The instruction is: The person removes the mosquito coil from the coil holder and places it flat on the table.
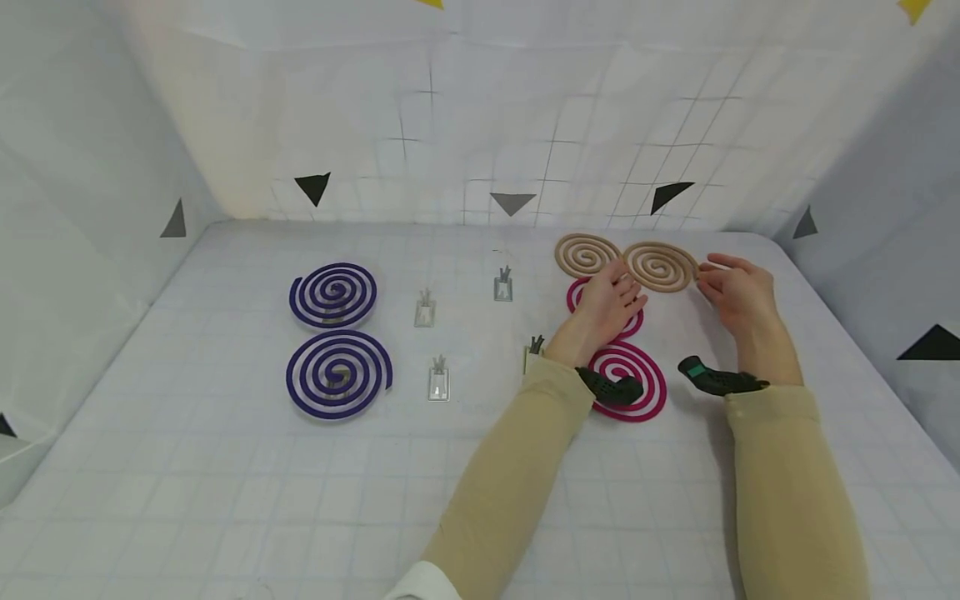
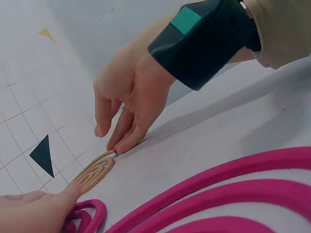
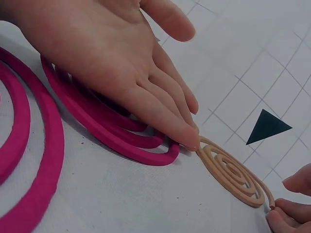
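Note:
Two tan mosquito coils lie at the back right: a left one [image 1: 581, 254] and a right one [image 1: 660, 267]. My left hand [image 1: 602, 302] reaches over the upper pink mosquito coil [image 1: 630, 325], partly hiding it. Its fingers are extended, with fingertips at the left edge of the right tan coil, in the right wrist view too. My right hand [image 1: 738, 292] is at that coil's right edge. In the left wrist view its fingertips [image 2: 125, 145] touch the coil's outer end, and the thumb stands apart. Below is a second pink coil [image 1: 652, 379], partly behind the left wrist strap.
Two dark blue coils, upper [image 1: 372, 287] and lower [image 1: 291, 379], sit at the left over small metal stands. Several more metal stands, one of them a stand [image 1: 438, 385], are spread mid-table. White walls with dark triangle marks [image 1: 313, 187] enclose the table.

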Tool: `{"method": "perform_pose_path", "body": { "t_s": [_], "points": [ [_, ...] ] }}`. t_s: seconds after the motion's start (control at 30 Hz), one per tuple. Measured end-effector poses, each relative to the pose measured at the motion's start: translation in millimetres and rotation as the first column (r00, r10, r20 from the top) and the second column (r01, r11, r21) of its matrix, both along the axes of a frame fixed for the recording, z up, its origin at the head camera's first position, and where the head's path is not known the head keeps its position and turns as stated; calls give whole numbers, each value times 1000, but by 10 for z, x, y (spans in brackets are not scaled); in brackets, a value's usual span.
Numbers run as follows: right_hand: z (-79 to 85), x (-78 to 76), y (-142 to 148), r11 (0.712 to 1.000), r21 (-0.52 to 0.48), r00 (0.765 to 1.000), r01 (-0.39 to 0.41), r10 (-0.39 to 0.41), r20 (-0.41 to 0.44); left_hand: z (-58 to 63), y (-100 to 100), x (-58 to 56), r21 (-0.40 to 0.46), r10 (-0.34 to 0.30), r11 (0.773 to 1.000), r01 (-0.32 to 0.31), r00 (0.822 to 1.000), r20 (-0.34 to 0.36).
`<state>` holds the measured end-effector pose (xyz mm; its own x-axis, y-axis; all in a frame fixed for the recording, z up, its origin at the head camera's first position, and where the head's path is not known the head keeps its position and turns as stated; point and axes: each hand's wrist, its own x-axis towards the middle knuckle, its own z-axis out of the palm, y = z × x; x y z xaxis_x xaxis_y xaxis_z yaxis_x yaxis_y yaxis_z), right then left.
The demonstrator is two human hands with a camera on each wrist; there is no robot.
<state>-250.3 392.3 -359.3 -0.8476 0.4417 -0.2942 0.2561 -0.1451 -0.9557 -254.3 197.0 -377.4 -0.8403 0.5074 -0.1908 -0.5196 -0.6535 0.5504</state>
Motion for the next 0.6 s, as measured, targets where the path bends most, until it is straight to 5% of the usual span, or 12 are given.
{"method": "perform_pose_path", "body": {
  "t_s": [0.33, 0.6],
  "points": [
    [41, -12, -53, 995, 98, 999, -20, 17, 37, -1, -13, -31, -2, -34, 999, 34, 999, 1],
    [109, -5, -32, 992, 120, 997, 33, -25, -69, 37, -39, -4, -23, -15, 1000, 14, 999, -36]
  ]
}}
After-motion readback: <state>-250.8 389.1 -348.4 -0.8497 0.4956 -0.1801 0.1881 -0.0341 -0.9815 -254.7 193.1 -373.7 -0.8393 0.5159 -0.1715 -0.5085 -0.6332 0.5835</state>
